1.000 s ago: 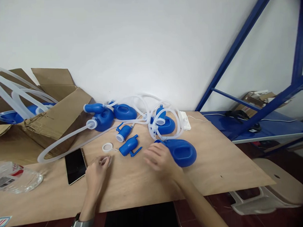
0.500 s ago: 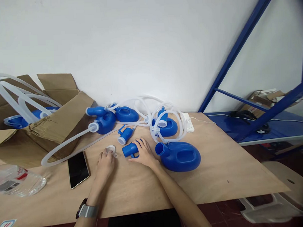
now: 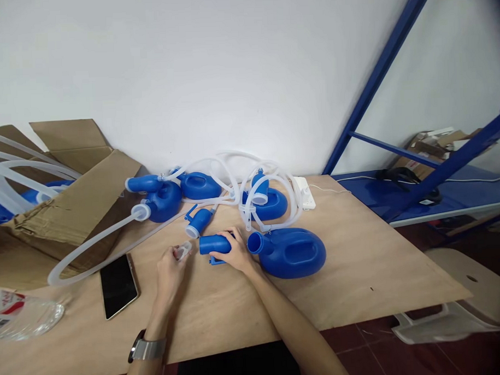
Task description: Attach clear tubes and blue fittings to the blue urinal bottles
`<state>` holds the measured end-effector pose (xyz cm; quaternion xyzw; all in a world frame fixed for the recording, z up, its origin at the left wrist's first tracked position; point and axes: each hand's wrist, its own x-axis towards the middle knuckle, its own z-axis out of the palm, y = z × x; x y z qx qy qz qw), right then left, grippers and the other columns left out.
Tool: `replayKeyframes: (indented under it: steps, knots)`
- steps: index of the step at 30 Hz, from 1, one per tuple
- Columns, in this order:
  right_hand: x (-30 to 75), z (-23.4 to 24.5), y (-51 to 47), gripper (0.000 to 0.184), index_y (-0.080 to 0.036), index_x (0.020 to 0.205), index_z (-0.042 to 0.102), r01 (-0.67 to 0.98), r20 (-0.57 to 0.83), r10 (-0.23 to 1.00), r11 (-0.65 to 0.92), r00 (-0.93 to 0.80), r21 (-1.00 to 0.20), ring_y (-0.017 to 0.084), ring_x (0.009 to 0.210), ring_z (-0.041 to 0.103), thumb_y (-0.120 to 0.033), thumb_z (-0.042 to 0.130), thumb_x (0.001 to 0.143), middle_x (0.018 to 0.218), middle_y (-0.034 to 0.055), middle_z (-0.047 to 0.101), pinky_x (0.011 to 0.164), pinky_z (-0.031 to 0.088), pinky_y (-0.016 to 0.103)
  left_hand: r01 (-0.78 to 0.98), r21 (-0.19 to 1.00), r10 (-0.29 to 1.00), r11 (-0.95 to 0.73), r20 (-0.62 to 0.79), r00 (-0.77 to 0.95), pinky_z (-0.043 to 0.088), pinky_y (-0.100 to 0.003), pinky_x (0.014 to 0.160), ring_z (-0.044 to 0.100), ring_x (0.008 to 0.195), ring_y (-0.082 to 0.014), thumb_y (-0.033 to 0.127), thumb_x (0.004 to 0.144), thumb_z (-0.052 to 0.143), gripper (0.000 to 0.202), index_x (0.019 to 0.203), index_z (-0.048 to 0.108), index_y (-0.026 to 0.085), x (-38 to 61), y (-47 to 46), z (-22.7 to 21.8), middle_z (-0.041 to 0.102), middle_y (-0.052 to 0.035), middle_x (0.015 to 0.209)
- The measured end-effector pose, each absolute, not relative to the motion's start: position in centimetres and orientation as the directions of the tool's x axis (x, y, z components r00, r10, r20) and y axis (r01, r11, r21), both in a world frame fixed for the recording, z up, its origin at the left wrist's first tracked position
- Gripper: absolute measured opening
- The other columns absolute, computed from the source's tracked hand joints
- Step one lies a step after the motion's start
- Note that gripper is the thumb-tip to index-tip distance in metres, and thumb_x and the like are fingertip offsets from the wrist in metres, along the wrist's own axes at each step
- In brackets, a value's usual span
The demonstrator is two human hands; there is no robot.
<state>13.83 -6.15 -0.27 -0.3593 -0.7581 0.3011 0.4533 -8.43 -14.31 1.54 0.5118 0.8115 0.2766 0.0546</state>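
My left hand [image 3: 170, 265] pinches a translucent white ring-shaped cap [image 3: 184, 250], tilted up off the table. Wrapped round the rear of a blue plastic tube-shaped spout [image 3: 213, 244] is my right hand [image 3: 236, 252]; the spout's open end points left toward the cap. A small blue tab [image 3: 216, 261] sticks out below that spout. Close by on the right lies a blue urinal bottle [image 3: 295, 252] on its side, its open neck facing left. Another blue spout [image 3: 199, 222] with a white rim rests just beyond my hands.
More blue bottles [image 3: 165, 202] with looped clear hoses [image 3: 293, 194] lie along the wall. A cardboard box [image 3: 76, 207] of hoses stands at left, near a phone [image 3: 119, 286] and a clear plastic bottle [image 3: 31, 318]. A white power strip [image 3: 305, 193] sits at the back right.
My left hand has lifted the white cap from the table and tilted it. My right hand has closed round the blue spout. The view has shifted slightly to the right.
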Motion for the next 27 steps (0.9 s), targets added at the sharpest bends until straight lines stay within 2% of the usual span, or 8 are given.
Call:
replayKeyframes:
  steps: [7, 12, 14, 16, 19, 21, 23, 27]
  knots:
    - [14.0, 0.4, -6.0, 0.053, -0.026, 0.118, 0.071, 0.245, 0.398, 0.902, 0.430, -0.169, -0.869, 0.030, 0.115, 0.064, -0.044, 0.091, 0.072, 0.123, 0.0081, 0.062, 0.107, 0.053, 0.046, 0.834, 0.474, 0.887, 0.282, 0.203, -0.415, 0.049, -0.038, 0.079, 0.067, 0.087, -0.0321, 0.050, 0.072, 0.065, 0.028, 0.067, 0.056, 0.024, -9.6, -13.3, 2.3, 0.074, -0.0118, 0.085]
    - [14.4, 1.1, -5.9, 0.050, -0.027, 0.118, 0.072, 0.255, 0.373, 0.917, 0.397, -0.138, -0.882, 0.030, 0.115, 0.064, -0.046, 0.087, 0.075, 0.122, 0.0076, 0.065, 0.108, 0.051, 0.048, 0.789, 0.534, 0.843, 0.304, 0.235, -0.484, 0.052, -0.041, 0.086, 0.070, 0.099, -0.0350, 0.056, 0.075, 0.065, 0.032, 0.079, 0.064, 0.024, -10.2, -14.3, 4.8, 0.076, -0.0128, 0.098]
    - [14.4, 1.2, -5.9, 0.051, -0.027, 0.119, 0.072, 0.218, 0.378, 0.909, 0.411, -0.176, -0.885, 0.030, 0.113, 0.065, -0.045, 0.089, 0.074, 0.121, 0.0073, 0.065, 0.105, 0.053, 0.047, 0.692, 0.665, 0.820, 0.280, 0.209, -0.533, 0.053, -0.038, 0.078, 0.072, 0.089, -0.0312, 0.064, 0.080, 0.061, 0.042, 0.088, 0.066, 0.023, -9.4, -14.9, 6.3, 0.076, -0.0105, 0.094]
    - [14.4, 1.2, -6.0, 0.052, -0.026, 0.117, 0.072, 0.160, 0.391, 0.888, 0.434, -0.243, -0.887, 0.029, 0.111, 0.066, -0.043, 0.091, 0.071, 0.119, 0.0072, 0.065, 0.104, 0.053, 0.045, 0.528, 0.825, 0.850, 0.203, 0.119, -0.513, 0.051, -0.033, 0.063, 0.069, 0.066, -0.0247, 0.069, 0.087, 0.050, 0.051, 0.092, 0.065, 0.021, -8.0, -15.1, 7.6, 0.074, -0.0067, 0.080]
    - [14.4, 1.2, -6.4, 0.053, -0.024, 0.114, 0.073, 0.086, 0.427, 0.839, 0.479, -0.336, -0.874, 0.027, 0.112, 0.066, -0.040, 0.093, 0.068, 0.117, 0.0066, 0.063, 0.104, 0.053, 0.042, 0.423, 0.897, 0.916, 0.131, 0.054, -0.398, 0.042, -0.028, 0.049, 0.056, 0.046, -0.0186, 0.071, 0.090, 0.044, 0.056, 0.090, 0.065, 0.020, -5.8, -14.9, 8.6, 0.061, 0.0008, 0.057]
    - [14.4, 1.3, -6.7, 0.052, -0.024, 0.115, 0.073, 0.065, 0.440, 0.826, 0.491, -0.353, -0.869, 0.027, 0.112, 0.066, -0.040, 0.093, 0.069, 0.117, 0.0065, 0.062, 0.103, 0.054, 0.041, 0.484, 0.869, 0.902, 0.104, 0.123, -0.415, 0.043, -0.028, 0.054, 0.057, 0.050, -0.0188, 0.069, 0.090, 0.048, 0.052, 0.085, 0.066, 0.021, -4.7, -14.4, 8.5, 0.060, 0.0009, 0.056]
    - [14.5, 1.4, -7.0, 0.052, -0.024, 0.116, 0.072, 0.056, 0.438, 0.830, 0.484, -0.346, -0.873, 0.026, 0.111, 0.066, -0.040, 0.092, 0.071, 0.118, 0.0066, 0.062, 0.103, 0.054, 0.041, 0.519, 0.849, 0.867, 0.100, 0.182, -0.465, 0.048, -0.030, 0.064, 0.064, 0.064, -0.0215, 0.066, 0.090, 0.048, 0.048, 0.084, 0.065, 0.021, -4.0, -13.8, 8.1, 0.068, -0.0022, 0.067]
    - [14.6, 1.6, -7.5, 0.053, -0.025, 0.117, 0.072, 0.047, 0.413, 0.834, 0.460, -0.366, -0.887, 0.026, 0.110, 0.066, -0.038, 0.093, 0.070, 0.117, 0.0056, 0.063, 0.103, 0.054, 0.041, 0.495, 0.860, 0.878, 0.123, 0.139, -0.459, 0.052, -0.038, 0.085, 0.070, 0.087, -0.0281, 0.056, 0.093, 0.042, 0.040, 0.090, 0.063, 0.023, -3.3, -12.3, 6.8, 0.074, -0.0068, 0.086]
